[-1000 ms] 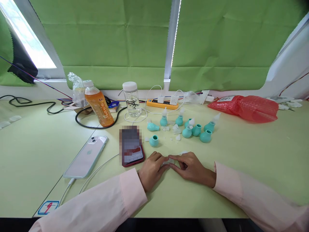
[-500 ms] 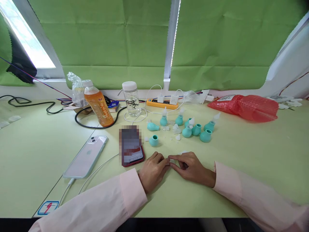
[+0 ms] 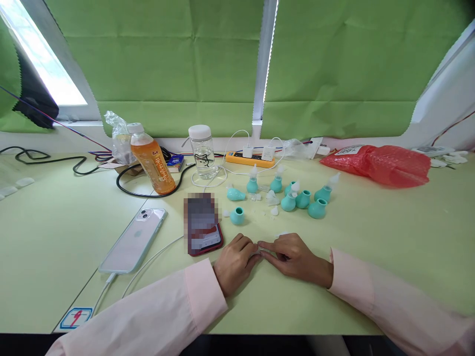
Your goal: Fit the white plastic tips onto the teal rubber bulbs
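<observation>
Tilted orange bottle [image 3: 155, 165], red bag [image 3: 378, 165], phones [image 3: 132, 241]

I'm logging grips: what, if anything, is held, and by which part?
Left hand and right hand pinch a small translucent piece, mostly hidden; which part can't be told.

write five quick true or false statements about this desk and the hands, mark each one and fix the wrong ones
1. The fingertips of the left hand and right hand come together at a small clear piece. True.
2. The red plastic bag lies to the left of the orange drink bottle. False: the red plastic bag is far to the right of it.
3. One teal bulb lies on its side. True.
4. The red-cased phone lies face down. False: its screen faces up.
5. The white-lidded bottle stands to the right of the yellow power strip. False: it stands to the left of the strip.
</observation>
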`<state>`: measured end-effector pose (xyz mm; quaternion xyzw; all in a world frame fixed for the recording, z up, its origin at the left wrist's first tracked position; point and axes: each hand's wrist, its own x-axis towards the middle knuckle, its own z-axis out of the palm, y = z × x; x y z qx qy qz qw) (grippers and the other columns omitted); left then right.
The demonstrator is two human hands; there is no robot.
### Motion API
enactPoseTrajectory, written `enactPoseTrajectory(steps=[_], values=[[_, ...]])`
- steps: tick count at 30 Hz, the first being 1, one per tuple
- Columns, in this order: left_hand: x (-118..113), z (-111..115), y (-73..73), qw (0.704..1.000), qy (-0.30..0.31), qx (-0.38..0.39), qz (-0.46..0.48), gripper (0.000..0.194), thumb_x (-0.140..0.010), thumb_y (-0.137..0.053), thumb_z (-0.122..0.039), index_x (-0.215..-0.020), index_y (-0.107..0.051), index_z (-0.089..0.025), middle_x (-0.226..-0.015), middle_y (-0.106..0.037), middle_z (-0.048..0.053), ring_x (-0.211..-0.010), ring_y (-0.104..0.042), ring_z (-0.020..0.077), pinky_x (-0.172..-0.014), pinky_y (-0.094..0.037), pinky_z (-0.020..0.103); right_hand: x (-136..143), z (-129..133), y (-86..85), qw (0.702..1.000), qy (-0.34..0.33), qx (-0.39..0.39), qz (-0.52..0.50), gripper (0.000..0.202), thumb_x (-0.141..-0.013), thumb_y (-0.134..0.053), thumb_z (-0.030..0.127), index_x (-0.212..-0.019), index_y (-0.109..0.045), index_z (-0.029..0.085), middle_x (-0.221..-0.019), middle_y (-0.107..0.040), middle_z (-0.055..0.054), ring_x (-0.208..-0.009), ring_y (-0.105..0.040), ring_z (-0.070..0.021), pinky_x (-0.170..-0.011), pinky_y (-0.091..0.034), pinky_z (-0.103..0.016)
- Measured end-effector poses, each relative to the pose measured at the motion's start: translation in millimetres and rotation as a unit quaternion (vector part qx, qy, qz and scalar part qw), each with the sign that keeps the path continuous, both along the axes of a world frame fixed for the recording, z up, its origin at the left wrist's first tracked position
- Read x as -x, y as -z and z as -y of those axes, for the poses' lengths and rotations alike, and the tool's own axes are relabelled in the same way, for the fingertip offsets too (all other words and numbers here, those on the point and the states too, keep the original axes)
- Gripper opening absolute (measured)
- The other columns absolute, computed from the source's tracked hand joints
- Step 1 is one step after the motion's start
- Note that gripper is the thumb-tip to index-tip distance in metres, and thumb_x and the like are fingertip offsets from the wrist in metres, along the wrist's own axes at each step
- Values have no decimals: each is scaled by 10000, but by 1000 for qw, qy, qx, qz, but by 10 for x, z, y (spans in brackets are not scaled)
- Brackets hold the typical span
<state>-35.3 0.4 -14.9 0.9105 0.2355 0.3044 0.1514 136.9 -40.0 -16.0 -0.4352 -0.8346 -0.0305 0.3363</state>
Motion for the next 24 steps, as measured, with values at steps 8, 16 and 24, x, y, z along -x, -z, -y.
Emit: enactPoseTrajectory(steps=[8,16,24], values=[[11,15,-46,999,-19,30,-27,121,-767,-487,-179,-874,-513,-127,-772,-550,64,-757,-486,182,-648,-449,306,-17,16,-1,999,8,-9,42,198,-792,-471,235,-937,-579,156,-426,-483,41,-413,-421,-89,-458,-303,-233],[26,6,-79,995,-14,4,-95,266,-799,-401,-170,-1049,-491,-158,-845,-523,81,-792,-471,196,-669,-449,334,-259,-60,-379,980,86,75,162,370,-705,-527,371,-1013,-545,166,-835,-561,-86,-788,-519,-213,-587,-409,-301],[25,19,-93,997,-30,16,-71,235,-782,-449,-209,-1002,-505,-152,-838,-560,75,-782,-510,190,-668,-456,320,-333,-119,-248,973,32,167,153,212,-791,-383,159,-904,-561,177,-848,-532,-75,-718,-545,-171,-623,-459,-324]])
